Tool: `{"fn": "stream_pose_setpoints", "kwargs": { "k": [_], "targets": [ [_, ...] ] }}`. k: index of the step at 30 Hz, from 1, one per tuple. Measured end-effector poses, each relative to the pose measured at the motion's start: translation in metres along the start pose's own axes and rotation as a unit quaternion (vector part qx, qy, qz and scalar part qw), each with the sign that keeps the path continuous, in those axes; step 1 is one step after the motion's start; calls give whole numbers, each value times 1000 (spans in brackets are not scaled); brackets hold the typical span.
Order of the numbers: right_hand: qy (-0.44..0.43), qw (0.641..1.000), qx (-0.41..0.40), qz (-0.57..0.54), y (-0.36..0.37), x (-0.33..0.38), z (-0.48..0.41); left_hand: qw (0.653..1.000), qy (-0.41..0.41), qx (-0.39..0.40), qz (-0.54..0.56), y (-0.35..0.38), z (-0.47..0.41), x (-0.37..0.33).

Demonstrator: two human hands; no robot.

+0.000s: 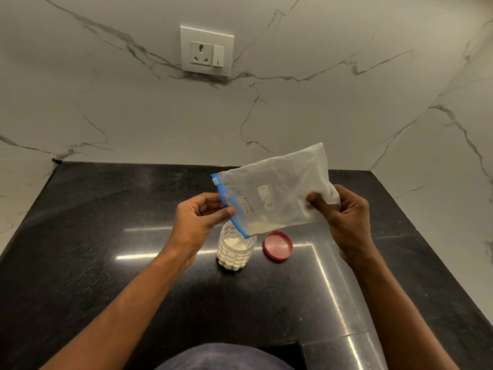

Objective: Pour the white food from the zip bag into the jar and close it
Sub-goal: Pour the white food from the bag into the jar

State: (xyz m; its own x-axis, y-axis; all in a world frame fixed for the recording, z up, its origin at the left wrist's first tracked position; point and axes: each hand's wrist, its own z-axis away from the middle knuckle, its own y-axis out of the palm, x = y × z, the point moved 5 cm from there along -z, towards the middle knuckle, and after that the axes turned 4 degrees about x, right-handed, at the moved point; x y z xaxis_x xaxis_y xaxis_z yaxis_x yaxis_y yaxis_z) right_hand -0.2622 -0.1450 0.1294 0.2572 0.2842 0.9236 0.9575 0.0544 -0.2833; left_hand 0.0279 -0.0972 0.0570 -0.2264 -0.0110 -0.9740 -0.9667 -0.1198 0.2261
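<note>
The zip bag (277, 193) is held slanted, blue zip edge low and closed bottom high, so the white powder (234, 245) slides toward the mouth. The left hand (198, 217) pinches the zip strip between thumb and fingers (226, 211), apparently to steer the mouth's lowest corner into the clear plastic jar (234, 256), which stands directly below those fingers. The right hand (344, 212) has its fingers (316, 200) curled round the bunched bottom corner, lifting it. A little powder is pooled along the bag's lower edge, between the two sets of fingers. The jar looks well filled. The red lid (278, 245) lies upturned on the dark surface (106, 236) below the right fingers, just beside the jar and handy for closing.
</note>
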Motion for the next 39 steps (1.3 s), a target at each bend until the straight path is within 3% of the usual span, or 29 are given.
{"fn": "stream_pose_setpoints", "kwargs": {
  "k": [32, 39],
  "targets": [
    [13, 1000, 26, -10, 1, 1, 0, 1000, 4, -3, -11, -4, -3, 10],
    [55, 990, 123, -39, 4, 4, 2, 1000, -3, -16, -4, -10, 2, 21]
  ]
}}
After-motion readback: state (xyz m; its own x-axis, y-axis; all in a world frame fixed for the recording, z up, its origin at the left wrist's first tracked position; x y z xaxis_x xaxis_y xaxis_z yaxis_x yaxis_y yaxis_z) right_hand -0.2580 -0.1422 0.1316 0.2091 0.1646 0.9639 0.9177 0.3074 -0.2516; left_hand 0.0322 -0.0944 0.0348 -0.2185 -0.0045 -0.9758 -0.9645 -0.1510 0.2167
